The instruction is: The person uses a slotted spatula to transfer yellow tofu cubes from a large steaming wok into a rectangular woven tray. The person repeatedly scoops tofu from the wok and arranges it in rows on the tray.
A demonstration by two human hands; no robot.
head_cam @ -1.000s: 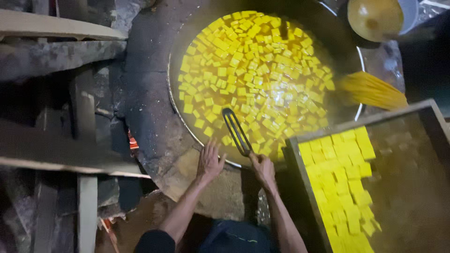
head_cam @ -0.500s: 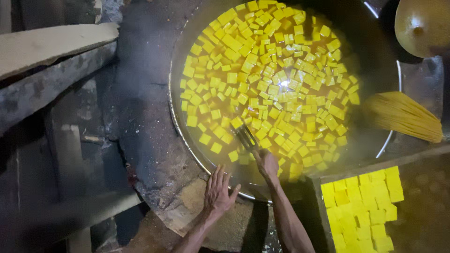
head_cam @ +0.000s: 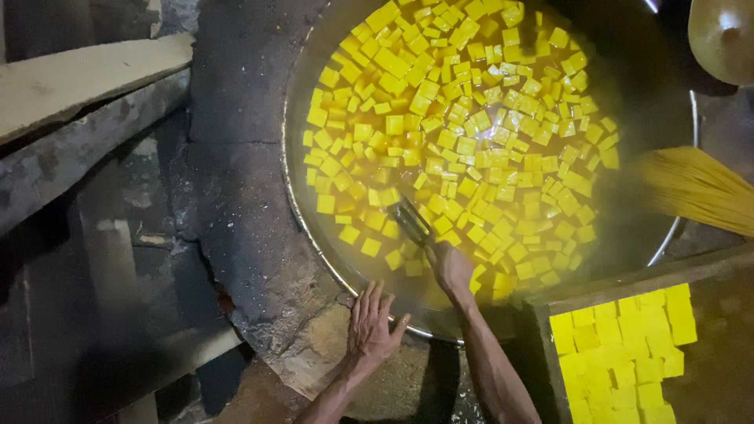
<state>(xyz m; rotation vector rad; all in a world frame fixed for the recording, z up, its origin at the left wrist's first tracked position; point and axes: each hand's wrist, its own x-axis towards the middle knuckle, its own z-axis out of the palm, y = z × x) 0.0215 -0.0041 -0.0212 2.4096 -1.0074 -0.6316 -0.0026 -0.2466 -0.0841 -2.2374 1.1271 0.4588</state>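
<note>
A big round metal pan (head_cam: 302,224) full of yellow liquid holds several floating yellow cubes (head_cam: 463,133). My right hand (head_cam: 450,265) reaches over the near rim and grips dark metal tongs (head_cam: 410,221), whose tips dip among the cubes near the pan's front. My left hand (head_cam: 371,323) rests flat with fingers spread on the rough stone stove edge (head_cam: 259,259), just outside the rim, holding nothing.
A wooden tray (head_cam: 542,310) at the lower right carries more yellow cubes (head_cam: 620,349). A straw broom (head_cam: 695,188) lies at the pan's right side. Wooden planks (head_cam: 78,86) lie at the left. A round metal vessel (head_cam: 726,35) sits top right.
The view has drawn closer to the pan. My right hand pushed the tongs farther into the cubes. My left hand slid back along the stove edge and stayed flat.
</note>
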